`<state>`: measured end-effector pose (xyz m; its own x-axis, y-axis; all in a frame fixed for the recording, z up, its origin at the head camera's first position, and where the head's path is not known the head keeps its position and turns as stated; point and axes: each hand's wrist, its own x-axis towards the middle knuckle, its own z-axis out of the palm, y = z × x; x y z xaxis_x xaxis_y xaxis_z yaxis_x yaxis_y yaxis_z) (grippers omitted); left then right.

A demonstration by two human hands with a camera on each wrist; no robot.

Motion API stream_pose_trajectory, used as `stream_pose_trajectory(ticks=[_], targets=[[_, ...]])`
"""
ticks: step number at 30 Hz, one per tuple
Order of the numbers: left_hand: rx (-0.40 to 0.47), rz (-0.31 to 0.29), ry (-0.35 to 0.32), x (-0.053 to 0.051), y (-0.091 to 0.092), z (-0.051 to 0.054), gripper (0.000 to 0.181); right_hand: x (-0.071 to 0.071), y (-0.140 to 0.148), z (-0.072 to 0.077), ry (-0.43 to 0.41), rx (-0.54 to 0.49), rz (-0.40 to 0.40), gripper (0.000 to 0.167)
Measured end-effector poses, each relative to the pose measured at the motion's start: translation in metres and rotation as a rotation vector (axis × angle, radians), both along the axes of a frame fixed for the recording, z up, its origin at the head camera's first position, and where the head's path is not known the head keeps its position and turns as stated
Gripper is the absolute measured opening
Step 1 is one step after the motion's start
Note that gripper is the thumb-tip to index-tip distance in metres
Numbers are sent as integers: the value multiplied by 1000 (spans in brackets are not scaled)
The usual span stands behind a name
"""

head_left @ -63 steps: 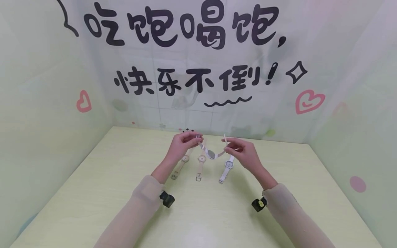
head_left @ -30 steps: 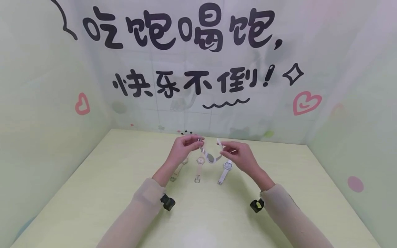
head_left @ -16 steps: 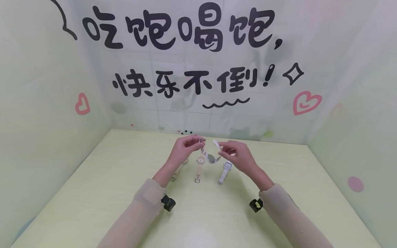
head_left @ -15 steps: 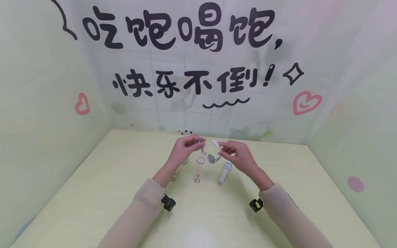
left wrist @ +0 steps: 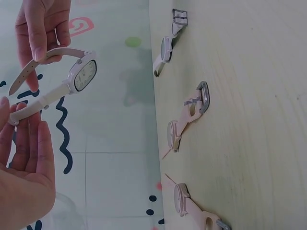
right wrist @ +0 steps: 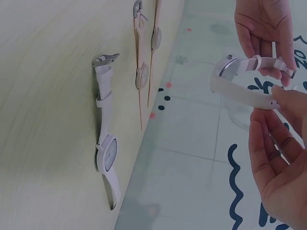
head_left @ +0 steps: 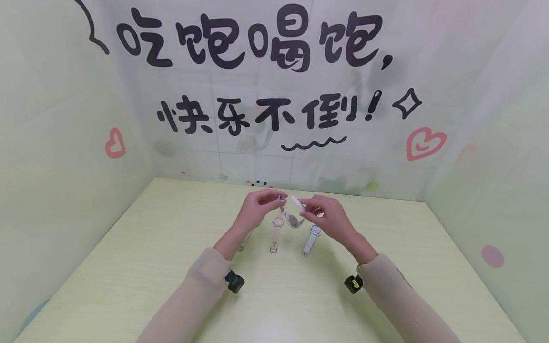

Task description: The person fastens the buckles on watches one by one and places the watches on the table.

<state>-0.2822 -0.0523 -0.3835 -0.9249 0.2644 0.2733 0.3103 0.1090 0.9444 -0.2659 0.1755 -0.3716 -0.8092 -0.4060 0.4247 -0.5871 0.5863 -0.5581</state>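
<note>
Above the table, both hands hold a white wristwatch with its strap bent into a U, its case hanging lowest in the head view. My left hand pinches the buckle end between thumb and fingers. My right hand pinches the other strap half, whose pointed, holed tip sticks out towards the left hand. The two strap ends are close but apart. Both the dial and the strap loop show in the wrist views.
On the table behind and below the hands lie a white watch at right, a pink watch in the middle and another pink watch, partly hidden by the left hand. A printed wall stands behind.
My right hand has moved left and tilted its strap end towards the buckle end, narrowing the U. The left hand has shifted slightly right and down. The watches on the table stay put.
</note>
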Motion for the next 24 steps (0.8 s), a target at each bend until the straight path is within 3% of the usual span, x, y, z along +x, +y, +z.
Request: stream_pose_trajectory(ticks=[9, 24], targets=[[-29, -14, 6, 0, 3, 3, 26, 2, -1, 4, 16, 51, -5, 31], [-92, -2, 21, -1, 5, -1, 26, -1, -3, 1, 28, 110, 10, 31]])
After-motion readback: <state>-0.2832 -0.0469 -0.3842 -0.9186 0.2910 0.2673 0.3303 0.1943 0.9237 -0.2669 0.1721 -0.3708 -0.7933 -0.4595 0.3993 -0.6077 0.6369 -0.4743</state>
